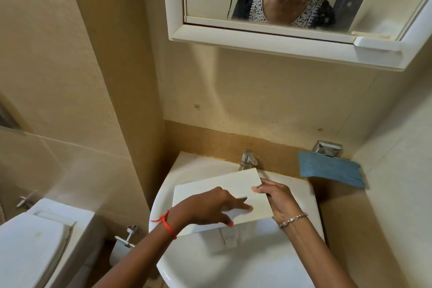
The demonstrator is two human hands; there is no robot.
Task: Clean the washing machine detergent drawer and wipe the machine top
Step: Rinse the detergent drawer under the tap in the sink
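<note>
The white detergent drawer (210, 190) hangs over the sink (233, 264), its flat underside facing up and its front panel toward me. My right hand (278, 199) grips the drawer's right edge, thumb on top. My left hand (215, 206) lies across the underside with straight fingers pressing on it; something small and dark shows under the fingers, and I cannot tell what it is. A blue cloth (332, 170) hangs from a chrome holder at the right of the sink.
A chrome tap (247, 161) stands just behind the drawer. A mirror cabinet (292, 37) juts out overhead. A toilet with a white lid (30, 241) sits at the lower left, with a wall valve (127, 238) between it and the sink.
</note>
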